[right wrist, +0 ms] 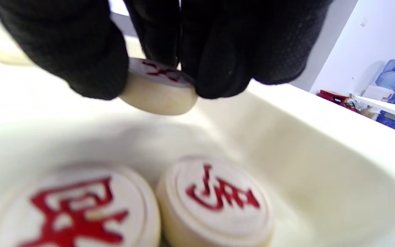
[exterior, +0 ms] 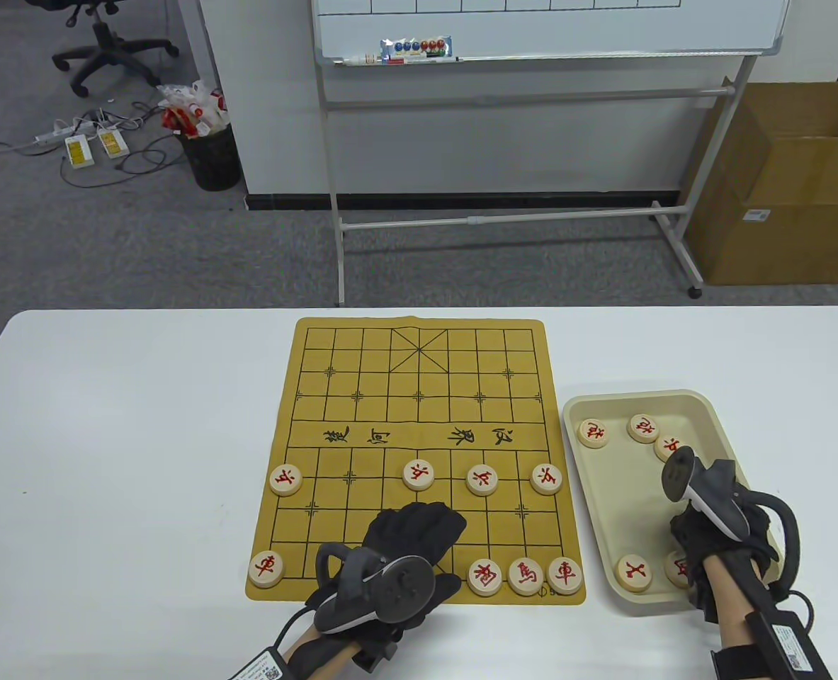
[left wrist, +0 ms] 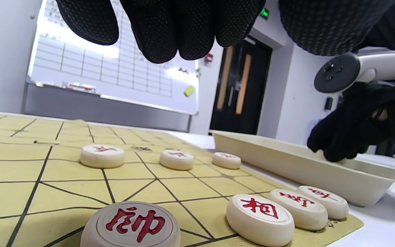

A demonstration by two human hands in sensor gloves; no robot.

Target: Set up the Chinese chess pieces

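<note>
Black-gloved right hand reaches into the cream tray on the right and pinches a round chess piece with its fingertips. Left hand hovers over the near edge of the yellow board, fingers straight, holding nothing.

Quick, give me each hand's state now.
Left hand: open, holding nothing, above the board.
Right hand: fingers pinch a chess piece in the tray.
</note>
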